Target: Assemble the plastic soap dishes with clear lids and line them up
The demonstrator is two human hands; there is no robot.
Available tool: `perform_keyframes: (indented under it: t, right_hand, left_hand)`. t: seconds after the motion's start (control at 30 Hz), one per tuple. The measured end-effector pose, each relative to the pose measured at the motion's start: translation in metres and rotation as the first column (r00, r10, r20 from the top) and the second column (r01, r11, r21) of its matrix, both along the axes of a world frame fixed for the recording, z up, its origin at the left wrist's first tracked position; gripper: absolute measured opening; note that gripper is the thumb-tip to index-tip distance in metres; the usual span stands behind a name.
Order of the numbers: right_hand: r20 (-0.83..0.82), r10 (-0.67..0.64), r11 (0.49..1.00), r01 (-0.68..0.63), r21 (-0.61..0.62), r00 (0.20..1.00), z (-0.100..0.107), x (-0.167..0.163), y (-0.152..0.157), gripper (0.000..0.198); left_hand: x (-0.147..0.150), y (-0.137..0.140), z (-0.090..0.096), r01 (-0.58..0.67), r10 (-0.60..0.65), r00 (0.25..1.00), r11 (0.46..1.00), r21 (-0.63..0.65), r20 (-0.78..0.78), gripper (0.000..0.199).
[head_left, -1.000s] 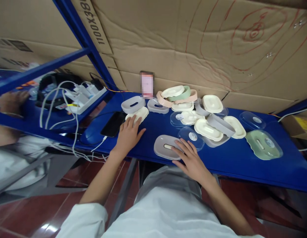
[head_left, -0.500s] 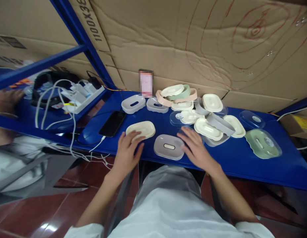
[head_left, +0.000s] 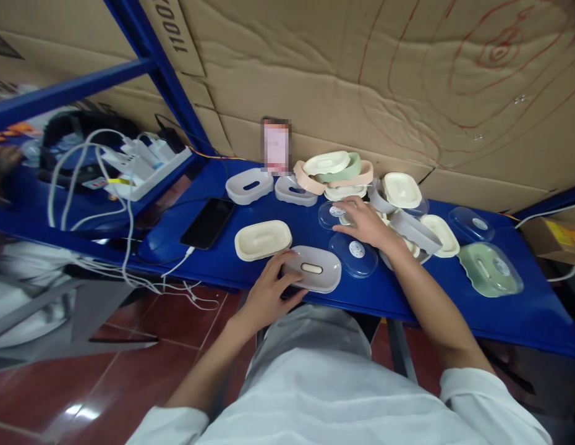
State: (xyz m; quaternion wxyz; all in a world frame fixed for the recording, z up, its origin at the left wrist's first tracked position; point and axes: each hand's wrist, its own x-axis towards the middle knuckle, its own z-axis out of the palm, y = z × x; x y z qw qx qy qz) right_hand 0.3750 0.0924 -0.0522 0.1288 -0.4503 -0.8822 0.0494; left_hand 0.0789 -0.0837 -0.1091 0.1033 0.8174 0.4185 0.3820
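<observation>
My left hand (head_left: 271,288) rests on the near left edge of a grey slotted soap-dish base (head_left: 315,277) at the front of the blue shelf (head_left: 436,296); its fingers curl around the rim. A cream tray (head_left: 263,239) lies just left of that base. My right hand (head_left: 363,224) reaches further back, fingers spread over a cream tray and a clear lid (head_left: 331,214) in the pile. Another clear lid (head_left: 353,254) lies between both hands.
A heap of cream, grey, pink and green dish parts (head_left: 336,171) fills the back. A green dish under a clear lid (head_left: 490,269) sits right. A black phone (head_left: 208,222), cables and a power strip (head_left: 143,171) lie left. Cardboard walls the back.
My left hand let go of the cream tray and moved right onto the grey base. My right hand left the base and reached back to the pile.
</observation>
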Motion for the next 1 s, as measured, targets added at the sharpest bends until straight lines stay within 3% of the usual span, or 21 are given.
perform_keyframes:
  t: [0.13, 0.3, 0.4, 0.5, 0.67, 1.0]
  right_hand:
    - [-0.071, 0.006, 0.998, -0.002, 0.058, 0.997, 0.004, -0.007, -0.01, 0.06]
    - [-0.031, 0.098, 0.992, -0.096, 0.081, 0.995, 0.006, -0.029, -0.071, 0.057]
    - [0.027, 0.154, 0.987, -0.155, 0.05, 0.988, -0.003, -0.042, -0.112, 0.061]
    - [0.044, 0.197, 0.978, -0.2, 0.062, 0.979, -0.014, -0.051, -0.133, 0.07]
    - [0.047, 0.279, 0.953, -0.282, 0.114, 0.959, -0.022, -0.052, -0.134, 0.067]
    - [0.09, 0.223, 0.939, -0.239, 0.248, 0.971, -0.038, -0.045, -0.153, 0.069]
  left_hand:
    - [0.003, -0.001, 0.003, -0.053, 0.056, 0.998, 0.992, -0.111, 0.025, 0.029]
    - [0.003, 0.0, -0.002, -0.126, 0.154, 0.981, 0.968, -0.219, 0.116, 0.089]
    - [0.001, 0.002, -0.006, -0.095, 0.136, 0.981, 0.959, -0.267, 0.138, 0.106]
    - [-0.003, 0.003, -0.006, -0.08, 0.123, 0.986, 0.94, -0.331, 0.111, 0.099]
    - [-0.007, 0.005, -0.001, -0.075, 0.112, 0.989, 0.943, -0.324, 0.097, 0.084]
    - [-0.006, 0.002, -0.003, -0.041, 0.071, 0.992, 0.961, -0.273, 0.101, 0.074]
